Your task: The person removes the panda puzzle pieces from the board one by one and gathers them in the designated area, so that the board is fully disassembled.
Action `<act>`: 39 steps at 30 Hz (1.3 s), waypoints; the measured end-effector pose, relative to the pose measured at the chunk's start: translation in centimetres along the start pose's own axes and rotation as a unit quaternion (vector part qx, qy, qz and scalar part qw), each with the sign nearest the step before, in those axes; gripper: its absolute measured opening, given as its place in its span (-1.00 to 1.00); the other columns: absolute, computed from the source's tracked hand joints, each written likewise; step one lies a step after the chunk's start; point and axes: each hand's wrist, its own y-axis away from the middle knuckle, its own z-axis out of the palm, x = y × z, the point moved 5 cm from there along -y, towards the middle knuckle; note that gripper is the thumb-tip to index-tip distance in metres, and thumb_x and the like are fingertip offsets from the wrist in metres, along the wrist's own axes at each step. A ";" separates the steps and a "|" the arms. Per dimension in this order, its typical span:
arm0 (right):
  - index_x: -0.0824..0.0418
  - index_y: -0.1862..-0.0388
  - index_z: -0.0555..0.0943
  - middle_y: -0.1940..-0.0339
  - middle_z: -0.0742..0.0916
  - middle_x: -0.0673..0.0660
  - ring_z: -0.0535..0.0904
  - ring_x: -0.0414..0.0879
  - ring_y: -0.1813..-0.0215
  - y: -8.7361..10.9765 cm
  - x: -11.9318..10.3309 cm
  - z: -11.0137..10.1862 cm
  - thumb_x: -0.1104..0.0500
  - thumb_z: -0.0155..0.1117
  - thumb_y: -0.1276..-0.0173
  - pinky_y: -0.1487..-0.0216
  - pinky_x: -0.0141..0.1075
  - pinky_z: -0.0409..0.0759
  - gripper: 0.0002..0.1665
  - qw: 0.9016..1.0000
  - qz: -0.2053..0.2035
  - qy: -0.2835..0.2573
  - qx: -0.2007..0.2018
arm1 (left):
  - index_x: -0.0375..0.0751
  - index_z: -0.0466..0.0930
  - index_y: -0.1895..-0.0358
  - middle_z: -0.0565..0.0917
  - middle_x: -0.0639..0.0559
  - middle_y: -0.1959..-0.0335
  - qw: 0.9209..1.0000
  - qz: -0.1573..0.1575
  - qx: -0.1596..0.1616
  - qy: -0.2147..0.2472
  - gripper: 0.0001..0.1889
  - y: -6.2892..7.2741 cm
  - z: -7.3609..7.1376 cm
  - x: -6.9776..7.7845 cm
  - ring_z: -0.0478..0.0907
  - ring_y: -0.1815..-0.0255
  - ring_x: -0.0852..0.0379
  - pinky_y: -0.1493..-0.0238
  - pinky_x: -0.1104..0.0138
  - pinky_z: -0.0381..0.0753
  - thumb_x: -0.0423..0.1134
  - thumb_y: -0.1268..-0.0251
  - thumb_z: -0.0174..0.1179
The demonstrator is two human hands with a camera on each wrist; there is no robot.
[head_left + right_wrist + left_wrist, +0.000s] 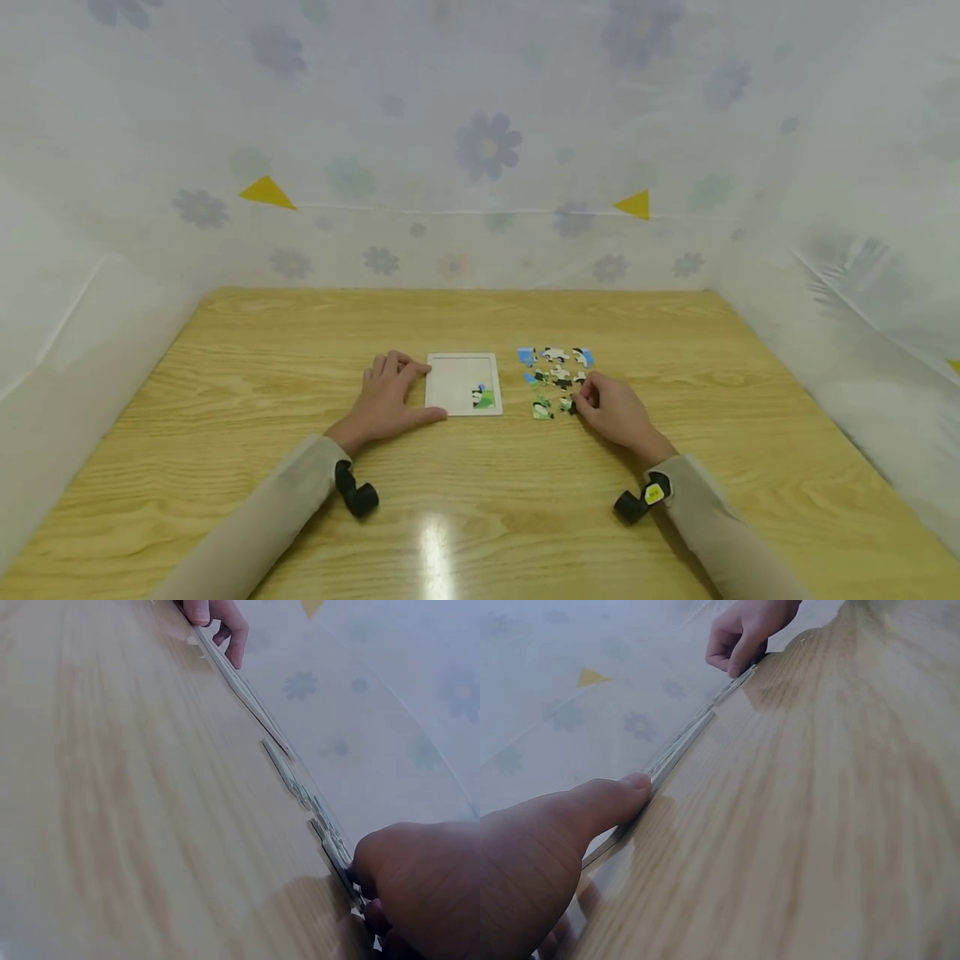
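A square white puzzle tray [453, 375] lies flat on the wooden table, with one green, black and white piece [484, 397] in its lower right corner. My left hand [386, 398] rests against the tray's left side, its thumb stretched along the near corner and a fingertip at the left edge. To the right of the tray lie several loose jigsaw pieces [556, 355] in loose rows, with panda-like black and white patches, blue and green. My right hand [617, 412] pinches a puzzle piece [567, 405] in the nearest row; its fingertips partly cover it.
The wooden table [480, 492] has a glare spot near its front. White flowered sheeting [487, 242] hangs behind it and at both sides, with yellow triangles [267, 192] on it. Wrist cameras [360, 498] are strapped to both sleeves.
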 end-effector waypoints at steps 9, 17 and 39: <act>0.17 0.49 0.47 0.65 0.50 0.00 0.31 -0.21 0.60 0.4 -0.3 0.0 0.24 0.23 -0.32 0.49 -0.34 0.29 -0.81 0.999 0.037 -0.021 0.026 | -0.08 0.47 -0.29 0.33 -0.12 -0.12 1.000 0.001 -0.005 -0.001 -0.17 0.1 0.1 0.1 0.20 -0.11 -0.10 -0.09 -0.01 0.14 0.33 0.04 0.33; 0.18 0.48 0.49 0.67 0.49 -0.02 0.30 -0.27 0.62 0.0 -0.4 -0.1 0.26 0.23 -0.33 0.52 -0.38 0.29 -0.82 0.997 0.005 -0.053 0.059 | -0.09 0.47 -0.29 0.33 -0.13 -0.12 1.000 -0.001 -0.003 -0.004 -0.17 0.1 0.1 0.1 0.20 -0.11 -0.11 -0.11 -0.02 0.14 0.32 0.04 0.33; 0.16 0.24 0.59 0.59 0.51 -0.12 0.32 -0.33 0.58 -2.4 -4.0 2.8 0.18 0.34 -0.29 0.49 -0.40 0.37 -0.88 0.990 -0.122 -0.076 0.011 | -0.08 0.47 -0.28 0.33 -0.12 -0.11 1.000 0.005 -0.004 -0.002 -0.19 -0.4 0.6 0.2 0.19 -0.09 -0.09 -0.09 -0.01 0.14 0.32 0.03 0.33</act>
